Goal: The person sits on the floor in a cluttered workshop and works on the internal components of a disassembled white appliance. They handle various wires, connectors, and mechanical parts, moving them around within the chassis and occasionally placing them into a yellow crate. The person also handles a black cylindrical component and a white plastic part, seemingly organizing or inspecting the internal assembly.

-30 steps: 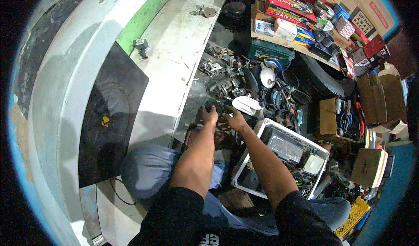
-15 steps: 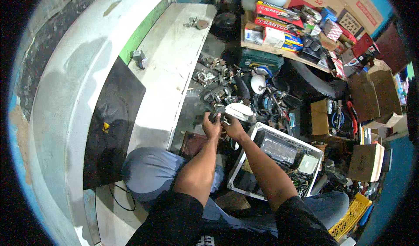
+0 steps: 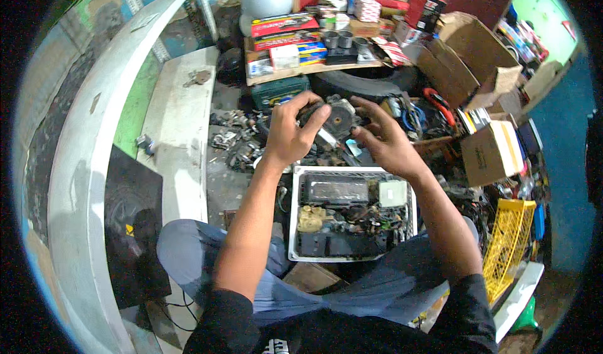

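My left hand (image 3: 289, 133) is raised beyond the white crate, its thumb and fingers closed around a dark, round mechanical part (image 3: 340, 118). That part has a black disc-like face with a small brownish centre; its exact kind cannot be made out. At the part's right side is my right hand (image 3: 394, 148), thumb and fingers spread apart. Whether its fingertips touch the part is unclear. Below both hands stands the white plastic crate (image 3: 293, 219), holding a long dark case (image 3: 335, 189), a pale square box (image 3: 392, 193) and tangled small parts.
Loose metal parts (image 3: 235, 144) cover the floor to the left. At the back, a wooden shelf (image 3: 276, 78) bears boxes above a black tyre (image 3: 370, 85). Open cardboard cartons (image 3: 480, 53) and a yellow basket (image 3: 507, 247) stand right; a long white bench (image 3: 182, 128) runs left.
The view has swung right. My hands, close together before, have risen and moved apart, with the dark round part now showing between them. My right hand's fingers have spread.
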### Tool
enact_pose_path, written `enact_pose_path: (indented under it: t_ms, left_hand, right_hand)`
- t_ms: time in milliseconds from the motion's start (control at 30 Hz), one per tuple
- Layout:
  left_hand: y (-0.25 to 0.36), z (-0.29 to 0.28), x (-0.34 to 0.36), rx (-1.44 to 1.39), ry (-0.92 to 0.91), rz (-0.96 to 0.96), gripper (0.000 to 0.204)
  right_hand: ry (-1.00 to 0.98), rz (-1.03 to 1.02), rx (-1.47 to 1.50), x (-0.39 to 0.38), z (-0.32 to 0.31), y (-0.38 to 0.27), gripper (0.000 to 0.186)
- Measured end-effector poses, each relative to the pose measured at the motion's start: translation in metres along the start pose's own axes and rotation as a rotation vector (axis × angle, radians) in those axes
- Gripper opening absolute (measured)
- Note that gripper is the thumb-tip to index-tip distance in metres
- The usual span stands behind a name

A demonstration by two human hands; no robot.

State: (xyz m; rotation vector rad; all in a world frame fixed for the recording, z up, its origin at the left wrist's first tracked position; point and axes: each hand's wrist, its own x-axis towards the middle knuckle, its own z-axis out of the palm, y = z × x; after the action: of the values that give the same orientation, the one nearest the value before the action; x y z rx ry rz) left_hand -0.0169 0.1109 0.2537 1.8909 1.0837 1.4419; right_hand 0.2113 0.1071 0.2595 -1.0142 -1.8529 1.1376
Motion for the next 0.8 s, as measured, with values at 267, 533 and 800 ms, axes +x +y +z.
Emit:
enact_pose_path:
  t_ms: [267,533,800]
  left_hand:
    - [0.059,0.066,0.044,0.176,-0.506,0.105,0.029]
    - [0.014,0.106,-0.026,0.096,-0.499,-0.285,0.038]
    - [-0.017,0.135,-0.023,0.003,-0.444,-0.426,0.038]
  right_hand:
    - [0.134,0.195,0.539,-0.081,-0.045,0.011,0.056]
    - [0.167,0.342,0.236,-0.102,-0.043,0.044,0.039]
    - [0.240,0.441,0.309,-0.094,-0.050,0.073,0.045]
